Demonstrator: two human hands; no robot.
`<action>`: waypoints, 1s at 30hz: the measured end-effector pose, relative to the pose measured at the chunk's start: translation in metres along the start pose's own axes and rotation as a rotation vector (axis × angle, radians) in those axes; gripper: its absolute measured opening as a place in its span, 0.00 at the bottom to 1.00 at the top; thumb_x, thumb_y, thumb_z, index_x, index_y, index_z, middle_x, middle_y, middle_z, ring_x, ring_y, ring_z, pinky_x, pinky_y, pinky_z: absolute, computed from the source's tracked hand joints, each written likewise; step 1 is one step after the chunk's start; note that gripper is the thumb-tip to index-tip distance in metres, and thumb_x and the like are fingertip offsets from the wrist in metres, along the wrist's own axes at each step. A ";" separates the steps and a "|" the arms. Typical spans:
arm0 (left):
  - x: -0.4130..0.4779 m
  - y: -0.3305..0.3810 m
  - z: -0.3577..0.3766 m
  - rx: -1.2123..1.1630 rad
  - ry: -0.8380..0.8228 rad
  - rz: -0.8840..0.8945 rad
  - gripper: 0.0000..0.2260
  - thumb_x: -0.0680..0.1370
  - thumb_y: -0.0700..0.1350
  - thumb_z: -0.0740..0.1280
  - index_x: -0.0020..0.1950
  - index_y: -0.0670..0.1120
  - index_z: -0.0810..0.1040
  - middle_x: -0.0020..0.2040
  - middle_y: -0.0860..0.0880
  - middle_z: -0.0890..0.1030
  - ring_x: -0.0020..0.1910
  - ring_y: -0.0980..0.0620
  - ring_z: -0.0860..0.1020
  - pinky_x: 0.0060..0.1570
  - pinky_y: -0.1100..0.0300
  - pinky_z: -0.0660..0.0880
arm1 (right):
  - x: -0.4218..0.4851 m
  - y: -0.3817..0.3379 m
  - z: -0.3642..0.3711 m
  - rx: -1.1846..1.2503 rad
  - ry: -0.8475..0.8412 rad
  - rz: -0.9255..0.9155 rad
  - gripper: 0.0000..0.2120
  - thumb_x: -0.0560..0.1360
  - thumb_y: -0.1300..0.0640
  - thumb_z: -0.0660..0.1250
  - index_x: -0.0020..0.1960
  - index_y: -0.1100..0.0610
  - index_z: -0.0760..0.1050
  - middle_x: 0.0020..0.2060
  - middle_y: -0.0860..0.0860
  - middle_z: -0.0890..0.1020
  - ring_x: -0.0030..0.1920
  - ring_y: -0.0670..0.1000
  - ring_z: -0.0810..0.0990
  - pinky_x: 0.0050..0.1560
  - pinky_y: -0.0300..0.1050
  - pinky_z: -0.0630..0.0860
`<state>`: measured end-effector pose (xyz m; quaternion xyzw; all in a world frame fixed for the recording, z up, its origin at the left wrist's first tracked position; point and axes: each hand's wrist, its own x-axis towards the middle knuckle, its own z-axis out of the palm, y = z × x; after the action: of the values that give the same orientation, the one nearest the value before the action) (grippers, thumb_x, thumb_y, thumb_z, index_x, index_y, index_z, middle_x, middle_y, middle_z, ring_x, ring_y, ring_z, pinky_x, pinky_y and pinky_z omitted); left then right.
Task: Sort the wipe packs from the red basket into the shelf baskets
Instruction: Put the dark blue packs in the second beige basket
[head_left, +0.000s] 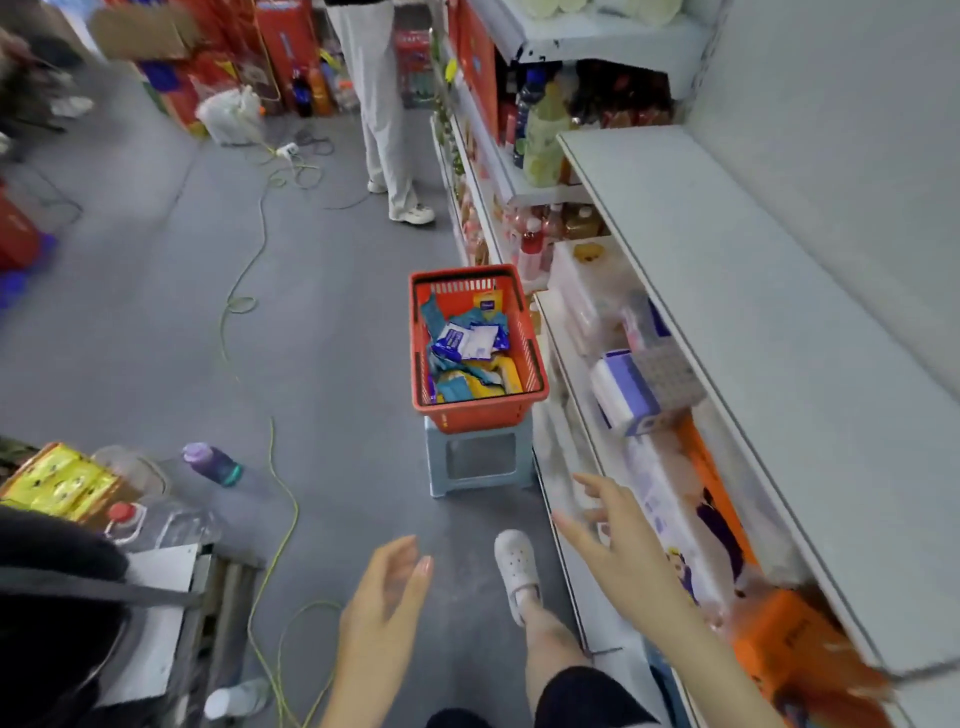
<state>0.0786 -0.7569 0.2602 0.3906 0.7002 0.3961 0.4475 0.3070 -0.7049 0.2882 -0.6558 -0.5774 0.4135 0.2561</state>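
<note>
Red basket (478, 413) sat on a small grey stool (480, 460) on the floor, just beside the front edge of the shelf unit (727, 312). Wipe packs (470, 340) lay heaped inside: blue-and-white ones on top near the middle, teal and yellow nearer the front wall.

Both hands were empty. Left hand (382, 597) was loose and released, over the floor. Right hand (618, 540) was spread with straight fingers, stretched forward along the shelf edge. Both were well short of the basket.

Shelf baskets could not be made out among the blurred goods.

Judged step: approach and first pick. Best to close in over the basket, take one pack off the top instead of digging, and lift straight up, since the stool looked a narrow perch. Settle the destination before carrying.
</note>
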 end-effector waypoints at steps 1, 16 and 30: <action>0.018 0.001 0.001 -0.002 0.025 -0.025 0.10 0.76 0.43 0.69 0.50 0.60 0.77 0.46 0.67 0.81 0.46 0.73 0.77 0.50 0.68 0.69 | 0.026 -0.001 0.004 0.027 -0.012 0.010 0.19 0.74 0.44 0.66 0.62 0.34 0.62 0.59 0.39 0.69 0.55 0.36 0.72 0.55 0.38 0.69; 0.383 0.017 0.098 -0.042 0.146 -0.298 0.06 0.77 0.48 0.65 0.54 0.56 0.75 0.47 0.58 0.82 0.47 0.63 0.80 0.44 0.72 0.74 | 0.457 0.052 0.075 0.103 -0.282 0.375 0.16 0.76 0.53 0.67 0.62 0.53 0.71 0.53 0.52 0.79 0.49 0.48 0.80 0.53 0.46 0.77; 0.687 -0.089 0.209 0.491 -0.103 -0.001 0.20 0.79 0.46 0.63 0.70 0.43 0.66 0.65 0.47 0.72 0.63 0.49 0.71 0.61 0.67 0.63 | 0.643 0.183 0.209 0.403 0.039 0.523 0.11 0.74 0.53 0.69 0.56 0.51 0.76 0.48 0.45 0.82 0.46 0.41 0.81 0.41 0.30 0.74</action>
<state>0.0549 -0.1286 -0.0975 0.5070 0.7518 0.1937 0.3744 0.2261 -0.1479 -0.1294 -0.7259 -0.2908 0.5584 0.2768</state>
